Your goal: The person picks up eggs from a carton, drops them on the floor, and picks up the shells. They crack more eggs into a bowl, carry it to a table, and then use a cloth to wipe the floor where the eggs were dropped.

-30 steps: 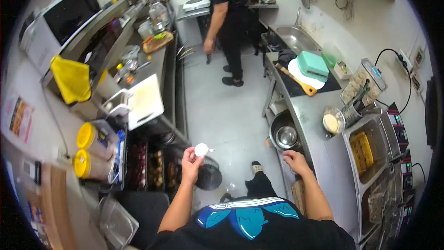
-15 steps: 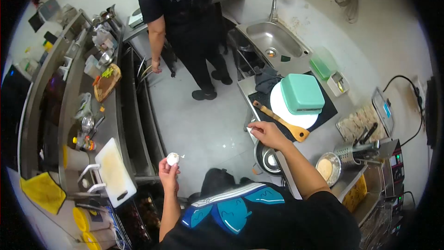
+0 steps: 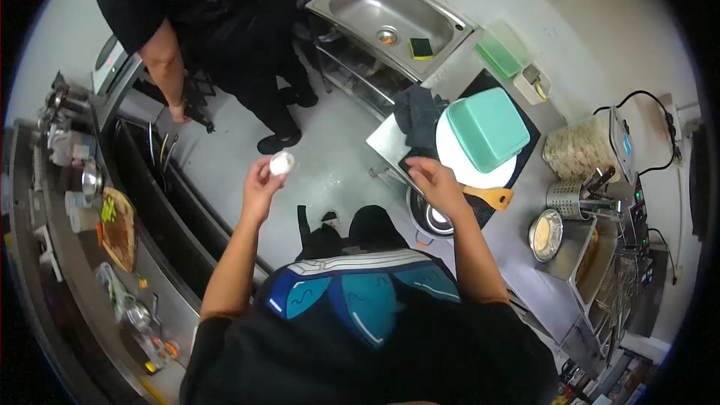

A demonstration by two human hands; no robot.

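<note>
A yellow-green sponge (image 3: pixel 421 49) sits in the steel sink (image 3: pixel 360 7); over on the left, chopped greens (image 3: pixel 109 211) lie on a wooden board (image 3: pixel 120 238), and a co-worker (image 3: pixel 225 37) in black stands nearby.

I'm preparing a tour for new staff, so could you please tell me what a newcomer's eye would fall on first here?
Probably the teal tub on the white plate, at the right. Next might come the small white thing in the left hand, held out over the grey floor, then the co-worker in black, standing left of the sink.
</note>
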